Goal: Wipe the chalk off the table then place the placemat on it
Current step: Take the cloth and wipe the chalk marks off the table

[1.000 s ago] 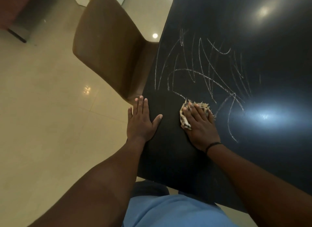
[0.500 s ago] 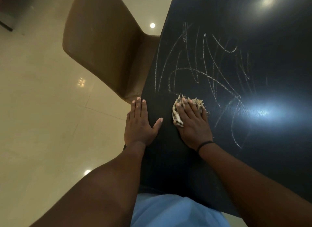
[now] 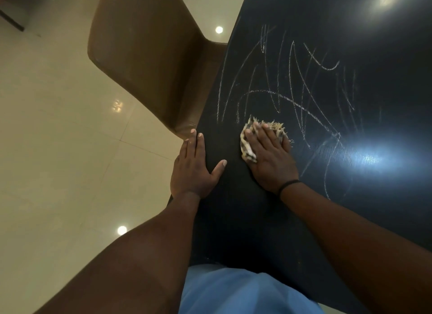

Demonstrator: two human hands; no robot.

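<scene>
Chalk lines [image 3: 299, 98] lie on the dark tabletop [image 3: 233, 220] just past the fingers [image 3: 261, 132] of the right hand [image 3: 268, 154]. Those fingers lie flat and press a frayed cloth [image 3: 247, 145] down, likely so it rubs hard. The left hand [image 3: 194, 168] rests flat with straight fingers at the tabletop's edge, probably to steady the body. No placemat shows.

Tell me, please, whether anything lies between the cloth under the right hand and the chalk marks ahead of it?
Nothing visible does: the cloth under the right hand sits at the near edge of the chalk marks, with only bare table around it.
</scene>
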